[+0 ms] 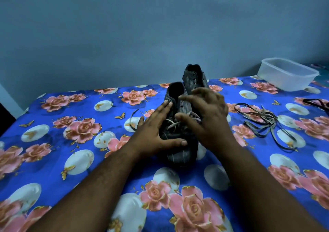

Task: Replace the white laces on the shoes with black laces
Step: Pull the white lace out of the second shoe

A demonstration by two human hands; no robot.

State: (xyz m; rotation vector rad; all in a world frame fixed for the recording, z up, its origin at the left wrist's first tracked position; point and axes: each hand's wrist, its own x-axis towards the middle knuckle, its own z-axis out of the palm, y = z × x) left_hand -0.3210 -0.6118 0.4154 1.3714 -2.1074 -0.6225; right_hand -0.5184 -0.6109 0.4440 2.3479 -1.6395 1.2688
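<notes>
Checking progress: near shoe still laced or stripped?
Still laced. A white lace crosses the near shoe between the left hand and right hand; upper eyelets look empty.

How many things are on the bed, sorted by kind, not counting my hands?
Shoes: 2, near shoe, far shoe
Loose lace bundles: 2, one, another
Plastic containers: 1
Total: 5

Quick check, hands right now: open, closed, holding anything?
Left hand: open, flat against the near shoe.
Right hand: fingers curled over its white lace; grip cannot be told.
</notes>
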